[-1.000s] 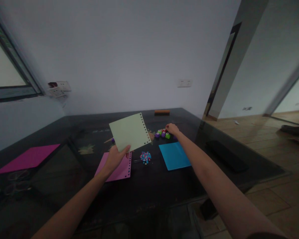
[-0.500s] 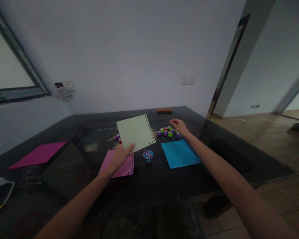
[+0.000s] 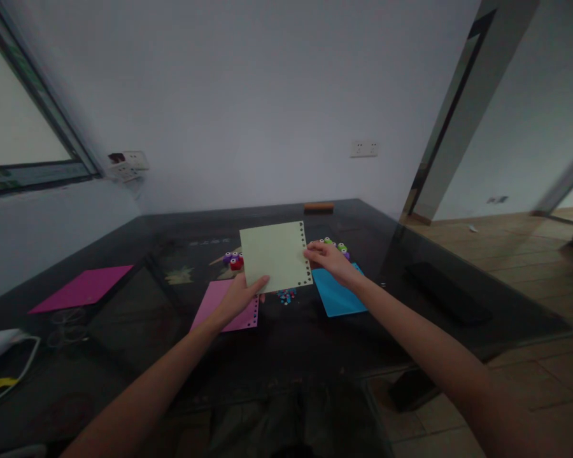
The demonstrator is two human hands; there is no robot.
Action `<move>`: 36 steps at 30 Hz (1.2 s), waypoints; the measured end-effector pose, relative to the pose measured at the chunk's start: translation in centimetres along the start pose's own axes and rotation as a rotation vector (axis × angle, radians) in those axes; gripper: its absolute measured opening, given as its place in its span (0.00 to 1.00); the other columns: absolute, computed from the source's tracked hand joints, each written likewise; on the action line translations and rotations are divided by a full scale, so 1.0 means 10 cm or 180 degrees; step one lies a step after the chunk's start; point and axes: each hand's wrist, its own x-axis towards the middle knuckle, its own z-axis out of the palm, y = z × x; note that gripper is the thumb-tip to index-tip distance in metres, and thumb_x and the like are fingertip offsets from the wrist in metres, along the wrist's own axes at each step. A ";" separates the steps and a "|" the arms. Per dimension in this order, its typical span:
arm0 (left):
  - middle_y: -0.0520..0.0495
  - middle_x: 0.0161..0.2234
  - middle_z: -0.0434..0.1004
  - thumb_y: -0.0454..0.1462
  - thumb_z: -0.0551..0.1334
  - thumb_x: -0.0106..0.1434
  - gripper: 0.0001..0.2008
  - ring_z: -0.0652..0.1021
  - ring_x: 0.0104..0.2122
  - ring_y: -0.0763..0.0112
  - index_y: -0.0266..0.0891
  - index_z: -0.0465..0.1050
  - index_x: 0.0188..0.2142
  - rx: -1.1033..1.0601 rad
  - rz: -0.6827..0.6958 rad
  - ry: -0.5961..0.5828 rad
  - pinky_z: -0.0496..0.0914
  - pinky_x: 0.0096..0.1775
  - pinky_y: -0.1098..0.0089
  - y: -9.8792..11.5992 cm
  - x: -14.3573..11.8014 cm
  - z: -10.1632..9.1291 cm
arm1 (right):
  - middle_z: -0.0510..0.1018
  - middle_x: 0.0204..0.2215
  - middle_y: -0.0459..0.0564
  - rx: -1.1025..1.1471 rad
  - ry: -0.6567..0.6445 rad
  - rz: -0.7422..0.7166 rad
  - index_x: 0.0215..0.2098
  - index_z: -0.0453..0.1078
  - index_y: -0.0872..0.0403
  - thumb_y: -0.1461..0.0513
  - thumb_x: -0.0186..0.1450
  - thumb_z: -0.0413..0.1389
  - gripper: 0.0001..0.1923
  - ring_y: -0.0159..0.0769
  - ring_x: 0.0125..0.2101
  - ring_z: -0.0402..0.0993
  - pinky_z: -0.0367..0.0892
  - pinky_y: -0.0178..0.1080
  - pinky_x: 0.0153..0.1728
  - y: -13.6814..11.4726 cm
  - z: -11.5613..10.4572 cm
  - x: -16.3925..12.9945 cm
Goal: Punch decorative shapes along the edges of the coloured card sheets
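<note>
Both hands (image 3: 286,280) hold one pale green sheet (image 3: 275,256) above the table (image 3: 124,356).

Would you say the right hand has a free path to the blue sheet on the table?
Probably yes: the right hand hovers just above the blue sheet, at the pale green sheet's punched edge, with nothing between them.

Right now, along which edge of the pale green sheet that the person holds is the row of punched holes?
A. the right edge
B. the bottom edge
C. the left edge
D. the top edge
A: the dark holes run down the right edge of the pale green sheet, beside the right hand, while the left hand grips its lower left corner.
</note>
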 end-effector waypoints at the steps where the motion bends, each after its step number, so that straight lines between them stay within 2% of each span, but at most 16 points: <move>1: 0.42 0.29 0.81 0.45 0.62 0.54 0.17 0.78 0.25 0.61 0.35 0.76 0.37 0.0006 -0.0018 -0.0049 0.72 0.26 0.66 0.00 0.00 0.01 | 0.75 0.24 0.44 -0.0022 0.0043 -0.0041 0.29 0.71 0.54 0.55 0.52 0.64 0.13 0.31 0.26 0.71 0.69 0.36 0.29 0.02 0.00 0.00; 5: 0.43 0.29 0.80 0.47 0.61 0.55 0.16 0.77 0.26 0.61 0.36 0.76 0.32 0.0028 0.0006 -0.0031 0.71 0.27 0.66 -0.02 0.02 -0.01 | 0.70 0.18 0.41 -0.0177 0.0172 -0.0117 0.22 0.67 0.54 0.56 0.49 0.65 0.13 0.29 0.22 0.68 0.66 0.36 0.28 0.10 -0.05 -0.01; 10: 0.50 0.23 0.74 0.49 0.59 0.57 0.17 0.72 0.23 0.69 0.36 0.73 0.28 0.0093 0.0141 0.0197 0.65 0.25 0.71 -0.05 0.08 -0.09 | 0.70 0.18 0.42 -0.0176 0.0197 -0.0035 0.22 0.67 0.54 0.56 0.48 0.65 0.14 0.30 0.23 0.68 0.66 0.37 0.28 0.07 -0.06 -0.05; 16: 0.55 0.17 0.65 0.47 0.61 0.56 0.16 0.68 0.20 0.73 0.38 0.68 0.20 0.0186 0.0245 0.0168 0.61 0.23 0.73 0.05 0.03 -0.04 | 0.72 0.19 0.43 -0.0199 0.0206 -0.0056 0.21 0.68 0.54 0.55 0.49 0.65 0.13 0.31 0.23 0.68 0.65 0.37 0.28 0.03 -0.12 -0.08; 18: 0.54 0.18 0.68 0.46 0.61 0.56 0.13 0.70 0.20 0.72 0.38 0.70 0.24 0.0154 0.0267 0.0100 0.63 0.24 0.73 0.10 0.02 0.00 | 0.73 0.20 0.45 -0.0108 0.0264 0.0048 0.22 0.70 0.55 0.56 0.50 0.64 0.12 0.31 0.24 0.69 0.66 0.37 0.29 0.02 -0.19 -0.10; 20: 0.52 0.22 0.74 0.44 0.61 0.57 0.13 0.73 0.23 0.69 0.37 0.72 0.35 0.0094 0.0277 0.0028 0.66 0.26 0.71 0.15 0.03 0.02 | 0.74 0.21 0.45 -0.0013 0.0358 0.0139 0.22 0.71 0.55 0.57 0.50 0.64 0.11 0.31 0.24 0.69 0.66 0.38 0.30 0.02 -0.30 -0.14; 22: 0.48 0.27 0.77 0.43 0.59 0.59 0.17 0.76 0.25 0.68 0.36 0.69 0.45 -0.0015 0.0333 0.0007 0.68 0.28 0.70 0.19 0.05 0.05 | 0.75 0.23 0.46 0.0073 0.0494 0.0236 0.24 0.72 0.56 0.57 0.50 0.64 0.11 0.31 0.24 0.70 0.67 0.38 0.31 0.02 -0.44 -0.20; 24: 0.46 0.31 0.77 0.42 0.57 0.61 0.18 0.76 0.26 0.69 0.35 0.65 0.48 -0.0029 0.0550 0.0055 0.69 0.28 0.70 0.24 0.07 0.10 | 0.76 0.23 0.46 0.0174 0.0685 0.0390 0.26 0.72 0.56 0.57 0.50 0.65 0.11 0.31 0.24 0.71 0.67 0.37 0.30 0.01 -0.60 -0.28; 27: 0.46 0.32 0.74 0.39 0.53 0.64 0.10 0.76 0.27 0.69 0.36 0.67 0.42 0.0197 0.0974 0.0090 0.70 0.31 0.69 0.30 0.08 0.25 | 0.77 0.23 0.47 0.0223 0.0857 0.0588 0.27 0.72 0.56 0.58 0.49 0.66 0.11 0.31 0.22 0.71 0.67 0.36 0.27 0.02 -0.83 -0.41; 30: 0.47 0.33 0.72 0.35 0.56 0.62 0.04 0.75 0.33 0.67 0.38 0.69 0.35 0.0420 0.1212 -0.0090 0.69 0.37 0.67 0.33 0.04 0.52 | 0.77 0.20 0.47 0.0186 0.0952 0.0748 0.27 0.72 0.56 0.59 0.49 0.66 0.12 0.31 0.19 0.70 0.66 0.35 0.22 0.09 -1.03 -0.56; 33: 0.46 0.39 0.71 0.32 0.56 0.61 0.07 0.73 0.39 0.65 0.40 0.69 0.39 0.0733 0.1541 -0.0428 0.68 0.43 0.66 0.30 -0.05 0.80 | 0.77 0.20 0.47 0.0122 0.1044 0.0895 0.28 0.72 0.56 0.60 0.49 0.66 0.11 0.32 0.18 0.70 0.67 0.35 0.21 0.21 -1.19 -0.67; 36: 0.44 0.43 0.69 0.30 0.54 0.63 0.09 0.71 0.45 0.63 0.40 0.67 0.42 0.1153 0.1794 -0.0704 0.67 0.48 0.63 0.22 -0.16 0.97 | 0.78 0.21 0.49 0.0047 0.1081 0.1002 0.29 0.72 0.58 0.62 0.48 0.66 0.11 0.32 0.19 0.72 0.68 0.34 0.22 0.31 -1.31 -0.71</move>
